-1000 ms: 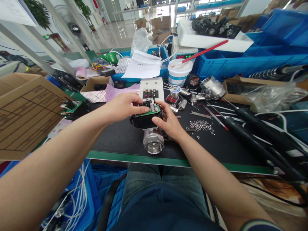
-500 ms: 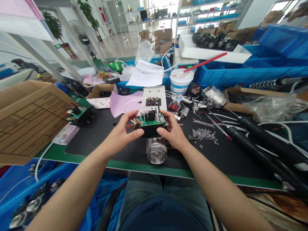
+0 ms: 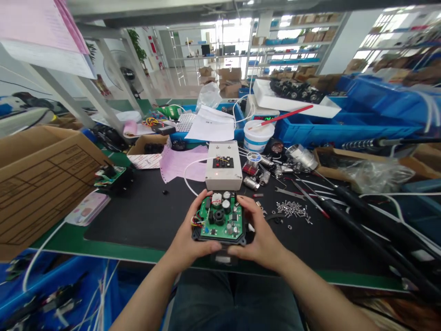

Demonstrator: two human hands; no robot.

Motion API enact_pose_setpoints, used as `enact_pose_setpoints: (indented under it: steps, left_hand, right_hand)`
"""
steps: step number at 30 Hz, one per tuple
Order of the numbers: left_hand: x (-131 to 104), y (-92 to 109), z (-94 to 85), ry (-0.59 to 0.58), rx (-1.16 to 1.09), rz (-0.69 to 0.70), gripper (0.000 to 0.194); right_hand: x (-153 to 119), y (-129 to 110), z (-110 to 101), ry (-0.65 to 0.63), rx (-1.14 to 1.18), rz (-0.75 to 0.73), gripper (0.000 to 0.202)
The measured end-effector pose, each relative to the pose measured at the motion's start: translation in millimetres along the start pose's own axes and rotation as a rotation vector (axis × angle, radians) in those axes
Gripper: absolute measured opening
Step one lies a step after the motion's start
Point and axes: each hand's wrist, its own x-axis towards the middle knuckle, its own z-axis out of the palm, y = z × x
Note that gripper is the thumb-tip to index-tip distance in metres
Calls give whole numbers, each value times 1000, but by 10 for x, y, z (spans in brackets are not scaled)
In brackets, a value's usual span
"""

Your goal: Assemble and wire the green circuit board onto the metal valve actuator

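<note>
Both hands grip a black plastic housing topped by a green circuit board [image 3: 220, 219] at lower centre of the frame, just above the near green edge of the workbench [image 3: 103, 241]. The left hand [image 3: 191, 239] closes around the unit's left side, thumb under its front edge; the right hand [image 3: 260, 236] clasps the right side, fingers curled along it. Black and white cylindrical components stand on the board, and coloured wires leave its left edge. Just beyond sits a white rectangular control box with a black switch panel [image 3: 223, 171], a white cable looping from its left. Right of centre, a scatter of small silver screws [image 3: 292, 210] lies on the black bench mat [image 3: 144, 216], near thin metal tools and thick black cables [image 3: 372, 220]. A large brown cardboard box [image 3: 37, 179] fills the left edge. Farther back, upper centre, a white plastic tub holding a red-handled brush [image 3: 258, 135] stands before blue plastic bins [image 3: 344, 122].
</note>
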Motion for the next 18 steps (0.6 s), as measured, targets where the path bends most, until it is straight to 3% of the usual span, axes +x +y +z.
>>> enact_pose_setpoints:
  steps: [3, 5, 6, 7, 10, 12, 18]
  left_hand:
    - [-20, 11, 32, 36, -86, -101, 119]
    - [-21, 8, 42, 57, -107, -132, 127]
    - [-21, 2, 43, 61, -103, -137, 129]
    - [-22, -7, 43, 66, -91, -139, 129]
    - [-29, -36, 39, 83, -54, -135, 123]
    - [-39, -44, 38, 93, -67, -139, 121]
    - [-68, -41, 44, 104, -151, -181, 123]
  right_hand:
    - [232, 20, -292, -141, 41, 32, 85]
    - [588, 128, -470, 6, -48, 33, 71]
    - [809, 212, -529, 147, -212, 66, 67]
    - [1041, 310, -561, 189, -294, 87, 62]
    - [1661, 625, -510, 199, -447, 102, 40]
    - [1920, 790, -414, 183, -527, 94, 31]
    - [2066, 975, -307, 160, -656, 42, 25]
